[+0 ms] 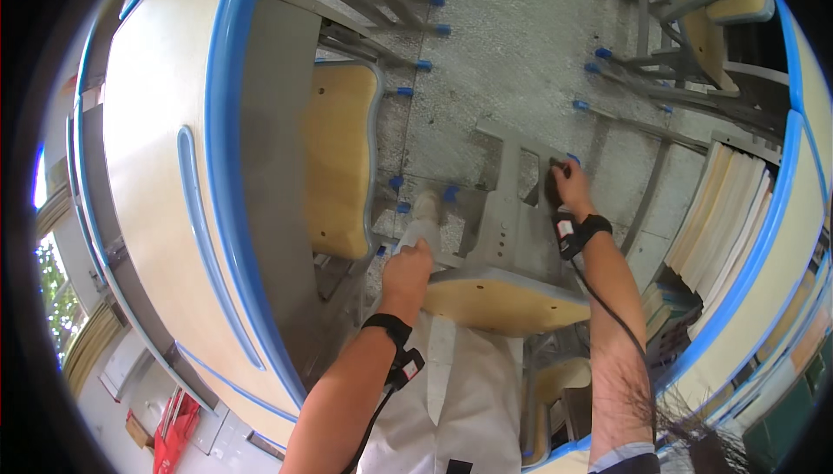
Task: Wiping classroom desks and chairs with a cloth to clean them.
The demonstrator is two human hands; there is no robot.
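A chair with a wooden panel [507, 301] and a grey metal frame [504, 230] stands tilted close before my legs. At the panel's left corner my left hand [409, 269] is closed around a grey rail of the frame, its fingertips hidden. Beyond the panel, my right hand [571, 184] pinches a small dark item [554, 184] against the right side of the frame; what kind of item cannot be told. Both wrists wear black straps with small cabled devices.
A blue-edged desk [156, 148] fills the left, with a wooden chair [341, 161] beside it. On the right, papers or books [722, 213] fill a desk shelf under a blue edge [748, 298]. More chair and desk legs with blue caps [605, 54] rest on the speckled floor [507, 38].
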